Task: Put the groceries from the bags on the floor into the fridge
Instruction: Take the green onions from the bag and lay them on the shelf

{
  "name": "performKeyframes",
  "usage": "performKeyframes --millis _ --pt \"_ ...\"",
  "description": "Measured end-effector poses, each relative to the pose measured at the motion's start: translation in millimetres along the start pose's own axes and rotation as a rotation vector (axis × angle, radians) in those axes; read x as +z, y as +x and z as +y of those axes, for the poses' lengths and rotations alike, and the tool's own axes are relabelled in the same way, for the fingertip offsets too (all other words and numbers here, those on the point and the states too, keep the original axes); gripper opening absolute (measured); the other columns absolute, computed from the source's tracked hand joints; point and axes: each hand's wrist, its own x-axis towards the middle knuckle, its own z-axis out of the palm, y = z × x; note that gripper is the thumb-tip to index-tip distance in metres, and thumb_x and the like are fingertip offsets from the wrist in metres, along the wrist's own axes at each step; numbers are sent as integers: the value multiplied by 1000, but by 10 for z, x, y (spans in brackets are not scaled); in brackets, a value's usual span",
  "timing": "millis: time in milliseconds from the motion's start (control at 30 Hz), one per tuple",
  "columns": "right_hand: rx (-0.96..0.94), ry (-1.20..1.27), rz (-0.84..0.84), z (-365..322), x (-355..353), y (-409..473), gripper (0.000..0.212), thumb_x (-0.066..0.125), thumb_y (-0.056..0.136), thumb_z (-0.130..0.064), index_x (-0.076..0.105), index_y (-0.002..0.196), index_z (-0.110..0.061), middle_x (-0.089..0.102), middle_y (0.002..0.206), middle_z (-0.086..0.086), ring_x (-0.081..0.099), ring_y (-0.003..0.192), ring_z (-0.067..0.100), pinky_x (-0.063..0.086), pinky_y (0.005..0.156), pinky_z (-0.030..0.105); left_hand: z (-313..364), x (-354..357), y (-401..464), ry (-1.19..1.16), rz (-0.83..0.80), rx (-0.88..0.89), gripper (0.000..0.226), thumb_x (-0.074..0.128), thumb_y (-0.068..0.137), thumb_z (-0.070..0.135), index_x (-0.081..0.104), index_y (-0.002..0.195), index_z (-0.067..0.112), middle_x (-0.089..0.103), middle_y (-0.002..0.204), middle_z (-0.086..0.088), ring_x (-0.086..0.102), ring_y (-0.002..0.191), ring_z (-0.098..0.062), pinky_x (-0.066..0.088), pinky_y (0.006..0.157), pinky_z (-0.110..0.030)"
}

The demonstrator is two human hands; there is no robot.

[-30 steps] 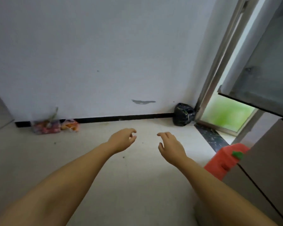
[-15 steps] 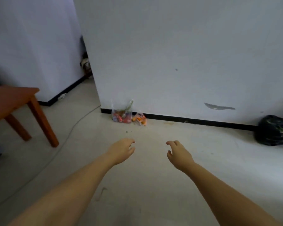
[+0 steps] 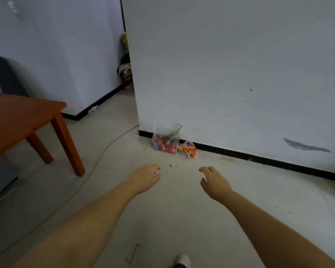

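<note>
Head view, single frame. Left hand (image 3: 145, 177) and right hand (image 3: 215, 180) both stretched out ahead of me, apart from each other, palms down, over the pale tiled floor (image 3: 182, 219). Fingers (image 3: 156, 168) of the left hang loosely bent, holding nothing; fingers (image 3: 205, 168) of the right likewise slack and spread a little, nothing in them.

Beyond the fingertips, between the two hands and farther off: two clear plastic bags on the floor against the black skirting of the white wall (image 3: 230, 74). Larger bag (image 3: 165, 142) holds red items and a green stalk; smaller bag (image 3: 190, 149), touching its right side, holds orange fruit. Neither hand touches either bag.

Left of my left fingers: wooden table (image 3: 25, 117), a grey cable (image 3: 97, 163) running along the floor past its legs. Shoe tip (image 3: 183, 261) below my right forearm.
</note>
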Motion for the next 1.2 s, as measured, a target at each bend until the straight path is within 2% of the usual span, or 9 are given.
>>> performKeyframes --millis 300,467,567,800,1000,1133,1200 --pt "-69 -43 -80 9 -355 2115 45 45 94 -17 41 138 -20 44 140 6 50 121 28 46 93 39 -368 -577 1708 -79 42 -76 39 41 99 28 46 135 14 55 125 -9 56 108 -22 45 90 -34" --pt "-130 -55 -139 -216 -199 3205 41 45 92 -18 46 133 -18 38 145 8 46 126 30 43 98 41 -839 -764 2551 -97 -1 -122 39 41 99 29 46 134 15 55 127 -8 55 111 -22 45 94 -34" --pt "-139 -71 -169 -339 -41 3905 38 44 91 -19 48 129 -16 45 137 10 47 123 30 46 94 42 -1245 -871 3137 -84 -13 -148 38 42 98 30 48 132 14 56 124 -9 56 109 -23 47 94 -36" --pt "7 -34 -188 -650 80 5525 36 41 92 -24 51 127 -20 50 130 7 53 115 33 48 92 48 -2071 -1402 4607 -44 -82 -90 35 42 98 29 51 129 16 58 122 -7 57 106 -23 46 90 -33" --pt "54 39 -163 -805 -63 6440 33 41 95 -23 52 125 -14 51 128 9 56 110 29 47 93 41 -2347 -1723 5851 -42 -137 -17 33 43 97 26 53 124 10 59 117 -11 58 102 -27 47 88 -36" --pt "112 69 -162 -610 -84 7062 30 42 95 -24 55 121 -15 53 124 9 57 108 27 46 93 40 -2339 -1648 6581 -46 -199 48 30 44 98 26 54 122 11 59 116 -10 58 99 -25 37 71 -26" --pt "129 73 -161 -465 -69 7407 32 41 95 -22 54 123 -14 51 126 9 55 112 28 45 93 37 -2361 -1584 6948 -34 -210 57 27 44 98 26 56 115 9 60 113 -11 58 97 -25 34 70 -24"
